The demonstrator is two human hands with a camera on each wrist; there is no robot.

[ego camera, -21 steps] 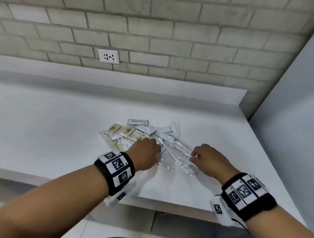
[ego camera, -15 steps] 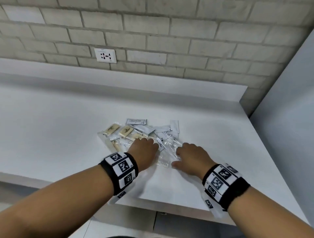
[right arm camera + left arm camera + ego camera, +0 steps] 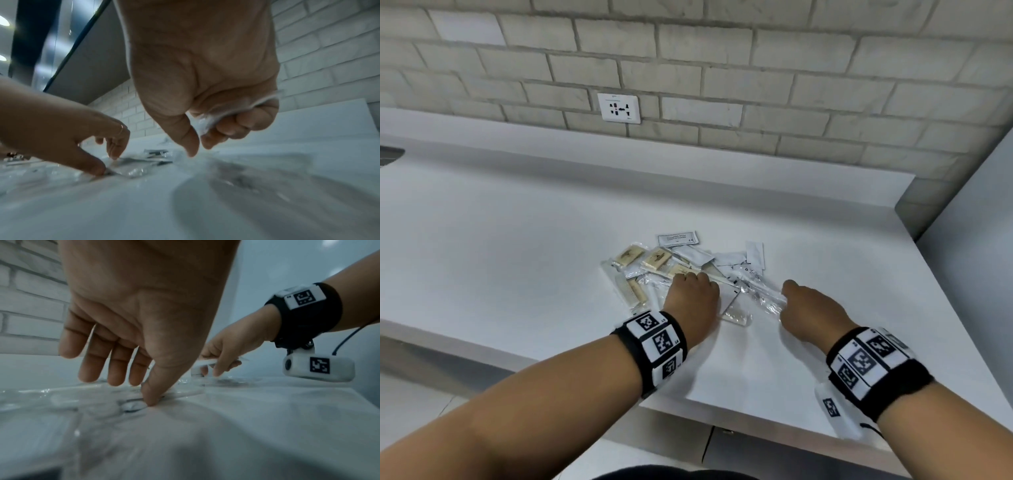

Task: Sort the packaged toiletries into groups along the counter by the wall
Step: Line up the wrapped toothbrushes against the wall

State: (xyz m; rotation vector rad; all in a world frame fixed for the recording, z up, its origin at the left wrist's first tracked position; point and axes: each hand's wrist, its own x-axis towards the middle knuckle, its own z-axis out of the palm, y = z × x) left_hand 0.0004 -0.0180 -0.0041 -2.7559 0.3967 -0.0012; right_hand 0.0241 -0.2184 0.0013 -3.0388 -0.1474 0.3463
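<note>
A pile of packaged toiletries lies mid-counter: beige combs in clear wrap, white sachets and long clear packets. My left hand rests on the pile's near side, its fingers fairly straight above it and its thumb pressing a clear packet onto the counter. My right hand is at the pile's right edge. Its fingers curl round a crumpled clear packet whose end sticks out towards the pile.
The white counter runs left along a brick wall with a socket above a raised ledge. A grey panel closes off the right side. The front edge steps back near my left forearm.
My right hand reached left into the pile, closed on a long clear packet and has drawn it back to the right. My left hand has stayed on the pile.
</note>
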